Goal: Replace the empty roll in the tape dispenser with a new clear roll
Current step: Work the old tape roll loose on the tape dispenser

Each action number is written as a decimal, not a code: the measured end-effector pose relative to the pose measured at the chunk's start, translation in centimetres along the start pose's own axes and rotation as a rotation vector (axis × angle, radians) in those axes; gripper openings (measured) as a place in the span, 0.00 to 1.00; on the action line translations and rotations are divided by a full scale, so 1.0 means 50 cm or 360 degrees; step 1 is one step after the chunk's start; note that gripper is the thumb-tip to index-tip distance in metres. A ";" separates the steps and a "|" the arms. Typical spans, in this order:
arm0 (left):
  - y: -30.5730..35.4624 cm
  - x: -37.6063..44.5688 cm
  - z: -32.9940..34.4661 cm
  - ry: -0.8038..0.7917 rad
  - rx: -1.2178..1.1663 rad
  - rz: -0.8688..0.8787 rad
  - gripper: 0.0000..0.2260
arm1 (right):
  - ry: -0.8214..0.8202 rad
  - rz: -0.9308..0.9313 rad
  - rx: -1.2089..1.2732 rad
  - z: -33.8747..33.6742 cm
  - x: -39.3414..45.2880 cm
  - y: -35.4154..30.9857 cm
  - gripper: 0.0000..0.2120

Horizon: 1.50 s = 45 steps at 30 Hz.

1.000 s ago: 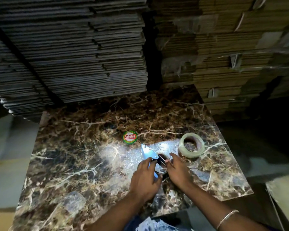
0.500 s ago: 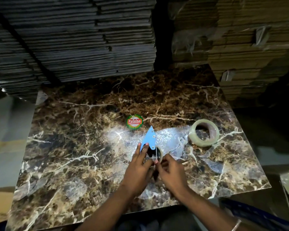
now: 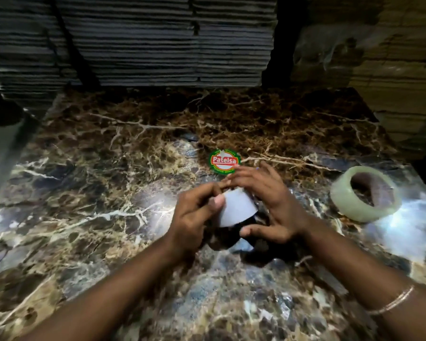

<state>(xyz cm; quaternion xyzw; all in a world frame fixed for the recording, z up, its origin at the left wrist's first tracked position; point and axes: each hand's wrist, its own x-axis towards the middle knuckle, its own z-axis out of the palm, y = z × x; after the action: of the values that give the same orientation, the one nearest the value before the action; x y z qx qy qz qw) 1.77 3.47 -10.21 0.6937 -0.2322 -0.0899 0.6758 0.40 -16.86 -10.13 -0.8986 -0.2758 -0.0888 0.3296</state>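
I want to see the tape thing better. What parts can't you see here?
- Head view: the tape dispenser is blurred; the left hand and right hand cover most of it.
- Its empty roll: hidden behind the pale plate.
- Sticker: small lettering unreadable, lower edge behind fingers.
- New clear roll: loose end too small.

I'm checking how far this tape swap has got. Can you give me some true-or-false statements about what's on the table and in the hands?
1. The clear tape roll lies on the marble table, untouched. True.
2. The left hand grips the light blue dispenser. True.
3. The round Patelsa sticker sits on the clear roll. False: it is on the table, beyond the hands.
4. The right hand rests on the clear roll. False: it is at the dispenser.
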 end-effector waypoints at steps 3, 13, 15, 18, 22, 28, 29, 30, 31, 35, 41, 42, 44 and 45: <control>-0.022 0.027 -0.019 0.0080 -0.0202 -0.0055 0.11 | 0.0072 -0.0044 0.0049 0.010 0.020 0.013 0.35; -0.078 0.029 -0.035 0.0149 -0.0439 -0.0016 0.17 | 0.0414 0.0071 0.0207 0.066 0.008 0.026 0.19; -0.068 0.014 -0.036 0.0120 -0.0382 -0.0050 0.12 | 0.0438 0.0100 0.0241 0.070 0.000 0.019 0.18; -0.060 -0.001 -0.037 0.0037 -0.0365 0.0015 0.10 | 0.0413 0.0080 0.0175 0.069 -0.006 0.012 0.21; -0.049 -0.009 -0.038 0.0049 -0.0295 0.0119 0.09 | 0.0472 -0.0025 -0.0104 0.071 -0.006 0.018 0.28; -0.054 -0.005 -0.052 0.0042 -0.0301 -0.0009 0.07 | 0.0461 -0.0102 -0.0281 0.073 0.000 0.041 0.30; -0.055 -0.003 -0.054 0.0040 -0.0306 -0.0049 0.07 | 0.0483 -0.0109 -0.0289 0.073 -0.001 0.040 0.30; -0.055 0.000 -0.055 0.0047 -0.0320 -0.0083 0.07 | 0.0515 -0.0113 -0.0297 0.071 -0.002 0.038 0.30; -0.056 0.002 -0.055 0.0066 -0.0328 -0.0104 0.07 | 0.0549 -0.0113 -0.0316 0.069 -0.003 0.036 0.29; -0.048 -0.001 -0.053 0.0049 -0.0306 -0.0070 0.05 | 0.0600 -0.0076 -0.0394 0.062 -0.006 0.037 0.22; -0.036 -0.013 -0.043 0.0017 -0.0127 0.0097 0.09 | 0.0671 -0.0046 -0.0347 0.061 -0.009 0.025 0.25; -0.036 -0.013 -0.043 0.0015 -0.0116 0.0119 0.09 | 0.0665 -0.0047 -0.0346 0.061 -0.009 0.024 0.25; -0.034 -0.015 -0.041 0.0015 -0.0141 0.0129 0.09 | 0.0666 -0.0053 -0.0328 0.062 -0.009 0.022 0.26; -0.034 -0.016 -0.040 0.0014 -0.0162 0.0119 0.08 | 0.0668 -0.0067 -0.0321 0.062 -0.010 0.022 0.27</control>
<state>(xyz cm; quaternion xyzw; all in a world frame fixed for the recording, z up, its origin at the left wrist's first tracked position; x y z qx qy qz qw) 2.28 5.56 -11.89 0.6497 -0.2502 -0.0732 0.7141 0.55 -15.78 -13.28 -0.8829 -0.2096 -0.3077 0.2862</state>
